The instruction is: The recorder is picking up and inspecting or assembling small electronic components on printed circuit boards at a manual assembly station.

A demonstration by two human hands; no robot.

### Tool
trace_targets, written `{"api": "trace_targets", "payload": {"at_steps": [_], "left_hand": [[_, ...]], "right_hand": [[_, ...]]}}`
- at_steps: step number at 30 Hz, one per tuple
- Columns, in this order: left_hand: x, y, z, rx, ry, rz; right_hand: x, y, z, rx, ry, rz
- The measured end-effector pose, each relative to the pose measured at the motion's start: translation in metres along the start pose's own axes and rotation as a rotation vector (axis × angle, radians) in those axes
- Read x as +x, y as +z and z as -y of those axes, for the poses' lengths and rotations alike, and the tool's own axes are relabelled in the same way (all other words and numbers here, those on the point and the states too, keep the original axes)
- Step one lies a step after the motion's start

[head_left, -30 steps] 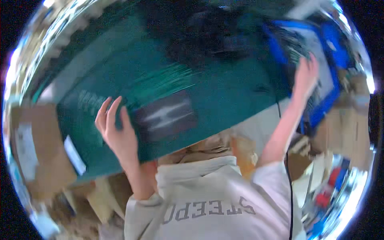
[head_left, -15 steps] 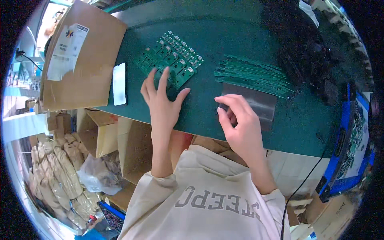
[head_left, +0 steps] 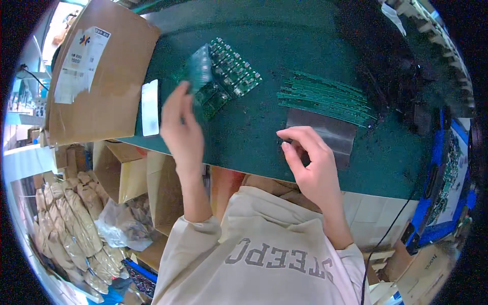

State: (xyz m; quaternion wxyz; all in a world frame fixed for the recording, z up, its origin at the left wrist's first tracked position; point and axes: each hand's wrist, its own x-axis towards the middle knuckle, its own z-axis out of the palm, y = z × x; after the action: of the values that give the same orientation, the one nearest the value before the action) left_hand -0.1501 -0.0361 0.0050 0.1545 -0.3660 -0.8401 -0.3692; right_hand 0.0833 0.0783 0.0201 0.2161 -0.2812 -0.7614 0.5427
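My left hand (head_left: 182, 122), smeared by motion, pinches the edge of a green circuit board (head_left: 199, 65), which is tilted up off the table. Other green circuit boards (head_left: 238, 71) with rows of small metal parts lie flat just right of it. My right hand (head_left: 316, 161) hovers by the table's front part, thumb and forefinger curled close together; whatever may be between them is too small to make out. Beyond that hand lies a dark grey sheet (head_left: 341, 133), with a bundle of thin green strips (head_left: 325, 96) along its far edge.
A white phone-like slab (head_left: 150, 108) lies left of my left hand, beside a large cardboard box (head_left: 109, 76). Dark items (head_left: 401, 86) fill the far right. A blue-framed rack of boards (head_left: 442, 178) stands at the right edge. Open cartons (head_left: 165, 193) sit below the table.
My left hand has moved left and closed on a circuit board, lifting and tilting it away from the others. My right hand has stayed nearly in place, shifting slightly toward me.
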Motion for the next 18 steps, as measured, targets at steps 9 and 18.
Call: {"api": "trace_targets", "payload": {"at_steps": [9,18], "left_hand": [[-0.007,-0.031,-0.023,-0.47,-0.337,-0.321],[-0.068,0.037,-0.097,-1.136,-0.513,0.345]], "right_hand": [[0.01,-0.018,-0.01,0.022,-0.095,-0.117],[-0.016,-0.078,-0.036,-0.03,0.028,-0.531]]}}
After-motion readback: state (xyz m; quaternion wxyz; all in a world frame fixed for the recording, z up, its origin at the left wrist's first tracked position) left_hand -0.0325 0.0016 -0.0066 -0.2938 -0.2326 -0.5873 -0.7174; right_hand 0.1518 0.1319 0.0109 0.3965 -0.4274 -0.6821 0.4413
